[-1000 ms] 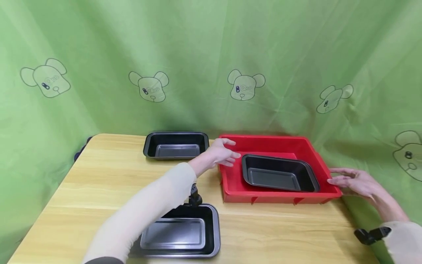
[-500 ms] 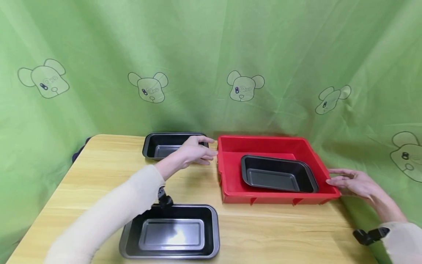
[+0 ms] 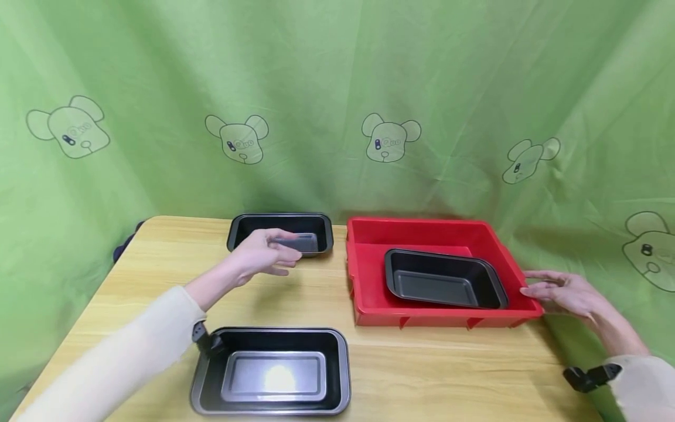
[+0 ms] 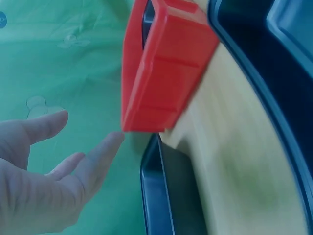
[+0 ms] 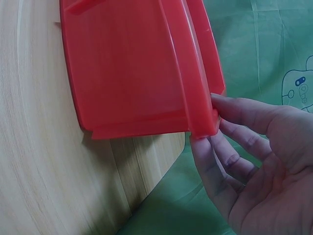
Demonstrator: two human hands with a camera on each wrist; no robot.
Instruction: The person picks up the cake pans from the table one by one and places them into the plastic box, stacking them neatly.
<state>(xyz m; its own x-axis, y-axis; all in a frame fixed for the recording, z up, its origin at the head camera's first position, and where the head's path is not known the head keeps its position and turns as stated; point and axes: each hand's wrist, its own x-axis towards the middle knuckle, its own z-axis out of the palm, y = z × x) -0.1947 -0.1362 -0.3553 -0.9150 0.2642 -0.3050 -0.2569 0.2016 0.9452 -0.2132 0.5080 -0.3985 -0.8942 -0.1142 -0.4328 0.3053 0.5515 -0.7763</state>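
Note:
My left hand (image 3: 261,253) hovers with loosely bent fingers over the table, overlapping the near side of the back black loaf pan (image 3: 311,241) in the head view. Nothing is between its fingers, as the left wrist view also shows. My right hand (image 5: 264,156) holds the right end of the red plastic bin (image 5: 127,68), thumb on top of the rim and fingers beneath it. Inside the bin, a black loaf pan (image 3: 443,281) sits slightly askew, its left end raised toward the bin's left side. Nearest me lies a larger dark loaf pan (image 3: 274,375).
The wooden table (image 3: 422,369) carries all the pans and the bin. A green curtain (image 3: 316,70) with printed mouse-like heads hangs right behind the table and along both sides. The bin stands close to the table's right edge.
My left hand has moved left, from over the bin's left edge to in front of the back loaf pan. My right hand has kept its hold on the bin.

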